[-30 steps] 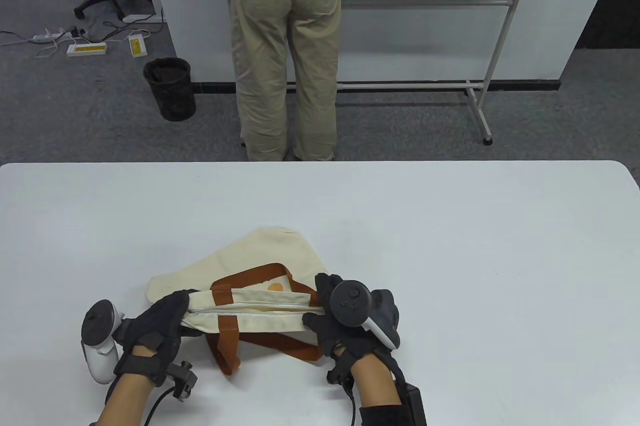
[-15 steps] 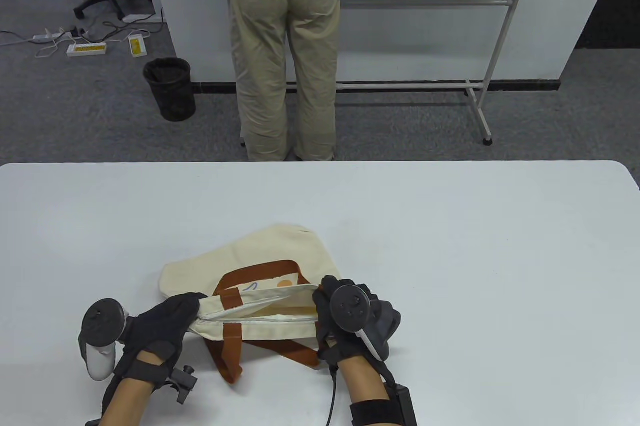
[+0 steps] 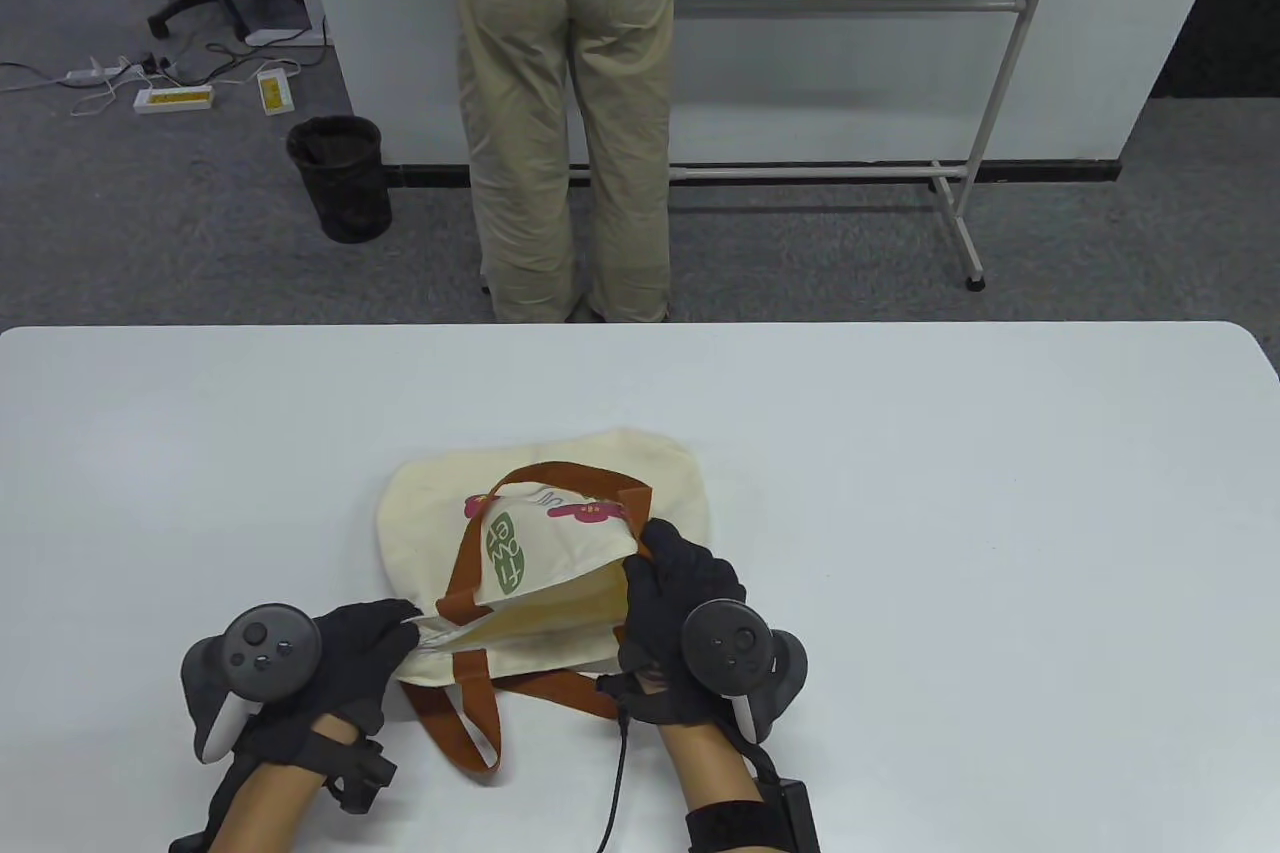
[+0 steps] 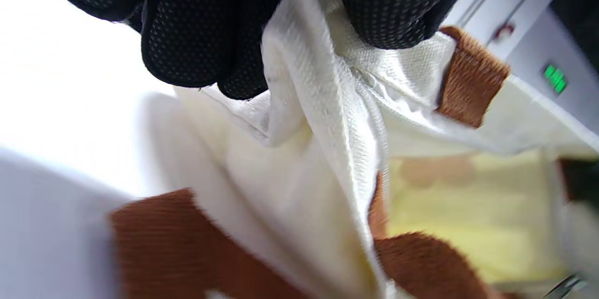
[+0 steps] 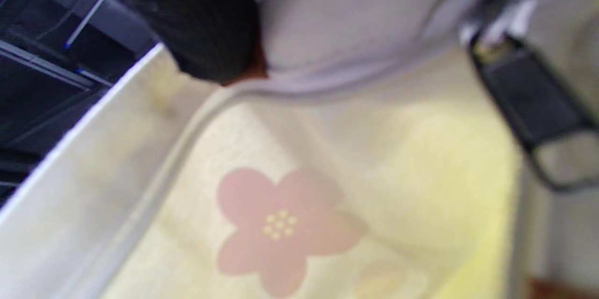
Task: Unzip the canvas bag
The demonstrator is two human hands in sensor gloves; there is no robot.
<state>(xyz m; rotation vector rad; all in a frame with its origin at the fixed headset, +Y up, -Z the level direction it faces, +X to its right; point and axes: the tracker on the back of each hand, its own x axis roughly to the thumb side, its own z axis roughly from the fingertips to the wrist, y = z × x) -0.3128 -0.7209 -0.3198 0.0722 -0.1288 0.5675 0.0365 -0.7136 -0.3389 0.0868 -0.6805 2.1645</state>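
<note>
A cream canvas bag (image 3: pixel 545 533) with brown straps (image 3: pixel 470 713) lies on the white table (image 3: pixel 900 493) near its front edge. Its mouth gapes open, showing the pale yellow inside (image 3: pixel 555 615). My left hand (image 3: pixel 375 643) pinches the left end of the bag's mouth; the left wrist view shows my fingers (image 4: pixel 187 32) bunching the cream cloth (image 4: pixel 323 116). My right hand (image 3: pixel 665 593) grips the right end of the mouth and lifts the printed front panel (image 3: pixel 540 543). The right wrist view looks into the bag (image 5: pixel 304 196), where a pink flower print (image 5: pixel 281 229) shows through.
A person in khaki trousers (image 3: pixel 565 103) stands just beyond the table's far edge, facing a whiteboard stand (image 3: pixel 960 173). A black waste bin (image 3: pixel 340 178) and power strips (image 3: pixel 175 98) are on the carpet at the back left.
The bag's mouth has spread wide open. My right hand has lifted the front panel up and away, so its print now shows. The bag has shifted right and my left hand has rolled over.
</note>
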